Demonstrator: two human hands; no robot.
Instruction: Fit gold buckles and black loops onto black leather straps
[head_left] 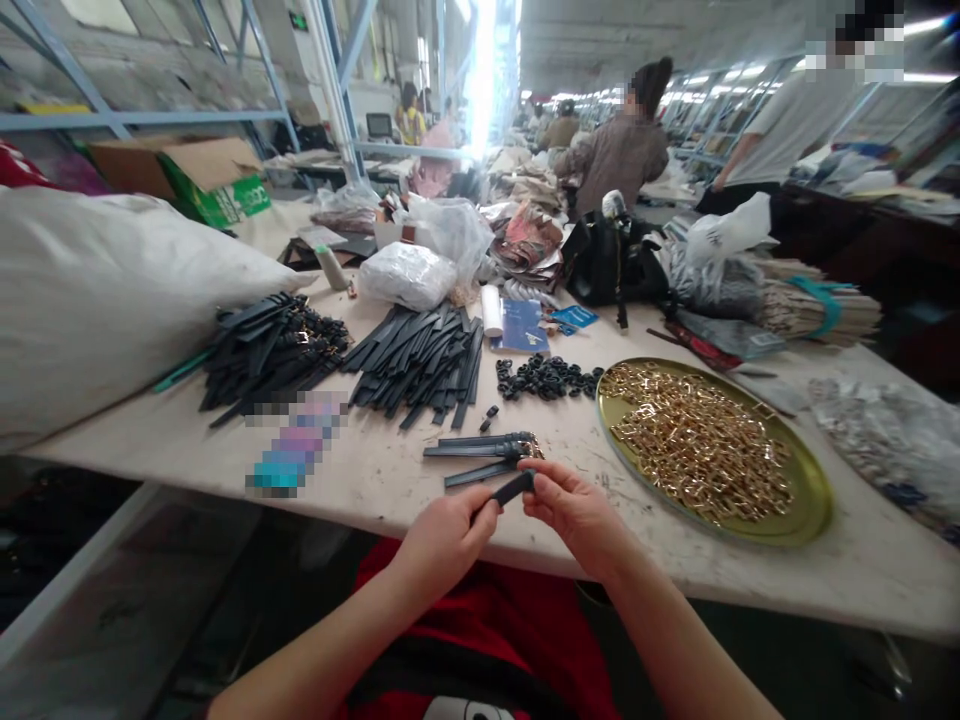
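A: What is seen on the pale, scuffed worktable [360, 480]?

B: From the left, heaped flat black leather straps [420, 362], then small black loops [546, 378], then a round gold tray [814, 500] of brass buckles [697, 440].

A: And the hands?

B: 1 short black strap piece [514, 488] is pinched at the table's near edge, left hand [444, 535] and right hand [574, 512] both clamped on it.

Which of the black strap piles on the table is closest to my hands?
The small group of black straps just beyond your left hand and right hand; the two big piles lie farther back.
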